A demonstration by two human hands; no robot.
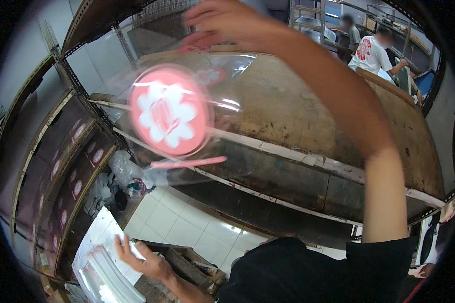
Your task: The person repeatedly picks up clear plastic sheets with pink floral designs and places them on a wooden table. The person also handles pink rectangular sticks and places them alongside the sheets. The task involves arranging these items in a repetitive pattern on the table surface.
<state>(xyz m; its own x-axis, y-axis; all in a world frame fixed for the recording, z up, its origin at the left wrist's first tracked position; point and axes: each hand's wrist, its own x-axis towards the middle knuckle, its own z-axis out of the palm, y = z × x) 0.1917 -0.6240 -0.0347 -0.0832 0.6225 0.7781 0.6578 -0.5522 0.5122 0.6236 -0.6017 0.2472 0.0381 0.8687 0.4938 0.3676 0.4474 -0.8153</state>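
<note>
My right hand point(222, 25) is raised high at the top, with its arm bent over the table. Its fingers look pinched at the upper edge of a clear plastic sheet point(169, 113), though motion smears them. The sheet hangs tilted and blurred in the air, showing a pink disc with a white flower and a pink strip below. Low on the left, my left hand point(144, 260) has its fingers apart over a white paper point(103, 227). A small white patch shows between those fingers; I cannot make out what it is. Beside them lies a stack of clear plastic sheets point(111, 272).
A worn wooden table point(298, 101) stretches across the middle and right. Metal shelving point(60, 136) at the left holds several printed sheets. Crumpled plastic point(124, 169) lies beneath it near the tiled floor point(187, 227). Two people point(371, 53) are at the far right.
</note>
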